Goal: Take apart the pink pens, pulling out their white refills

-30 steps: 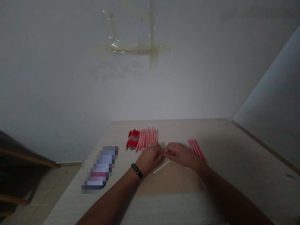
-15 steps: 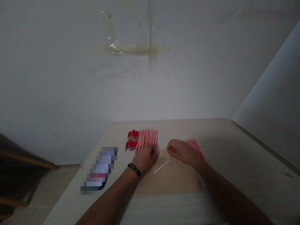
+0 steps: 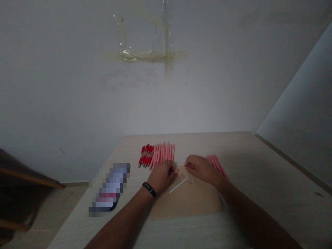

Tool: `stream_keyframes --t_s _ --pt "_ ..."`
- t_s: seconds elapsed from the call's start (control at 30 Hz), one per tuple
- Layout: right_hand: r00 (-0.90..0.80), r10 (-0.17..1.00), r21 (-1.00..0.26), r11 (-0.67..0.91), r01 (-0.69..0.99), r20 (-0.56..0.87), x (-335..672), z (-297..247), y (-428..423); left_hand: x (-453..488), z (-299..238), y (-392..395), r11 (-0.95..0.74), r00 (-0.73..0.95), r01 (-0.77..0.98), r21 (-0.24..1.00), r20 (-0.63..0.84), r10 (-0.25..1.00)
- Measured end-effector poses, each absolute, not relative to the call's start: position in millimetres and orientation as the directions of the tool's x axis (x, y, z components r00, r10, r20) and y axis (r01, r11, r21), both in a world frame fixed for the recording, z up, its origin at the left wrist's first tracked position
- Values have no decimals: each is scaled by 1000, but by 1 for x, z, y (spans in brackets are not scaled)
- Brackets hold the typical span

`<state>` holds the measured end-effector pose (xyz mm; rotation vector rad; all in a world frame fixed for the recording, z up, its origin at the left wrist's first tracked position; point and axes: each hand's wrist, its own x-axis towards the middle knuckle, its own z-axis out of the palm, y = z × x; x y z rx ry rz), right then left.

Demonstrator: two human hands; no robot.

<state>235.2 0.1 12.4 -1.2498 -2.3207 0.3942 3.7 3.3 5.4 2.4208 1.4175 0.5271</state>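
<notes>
My left hand [image 3: 161, 177], with a black band on its wrist, is closed over the left part of a brown paper sheet [image 3: 186, 204]. A small pink bit shows at its fingertips; whether it is a pen part or a fingertip I cannot tell. Across a narrow gap, my right hand [image 3: 201, 168] has its fingers curled together, and what they hold is hidden. Between and below the hands, a thin white stick like a pen refill [image 3: 178, 184] lies slantwise on the paper. Small, faint pieces or marks beside it are too blurred to name.
Behind my left hand lie a row of pink pens [image 3: 164, 152] and several red pen pieces [image 3: 146, 155]. More pink pens [image 3: 216, 164] rest beside my right wrist. A blurred-out phone [image 3: 111, 188] lies at the left of the pale table [image 3: 259, 166]. A wall stands behind.
My left hand has shifted slightly, and a little more pink shows at its fingertips. My right hand's fingers have curled a bit more. The pens and the white stick stay put.
</notes>
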Motion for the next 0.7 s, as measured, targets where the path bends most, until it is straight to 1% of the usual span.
stream_keyframes --t_s 0.13,0.37,0.47,0.7 --pt "-478 836 -457 548 701 269 235 13 -1 7 10 2 -504 473 739 447 190 861" --pt "-480 836 -492 545 678 266 230 18 -7 10 14 0 -565 522 669 484 235 820" --pt "-482 835 -499 546 673 264 228 19 -10 10 15 -2 -569 520 662 487 248 817" --pt "-483 822 -454 569 685 302 224 17 -15 11 21 -12 -580 526 653 486 261 810"
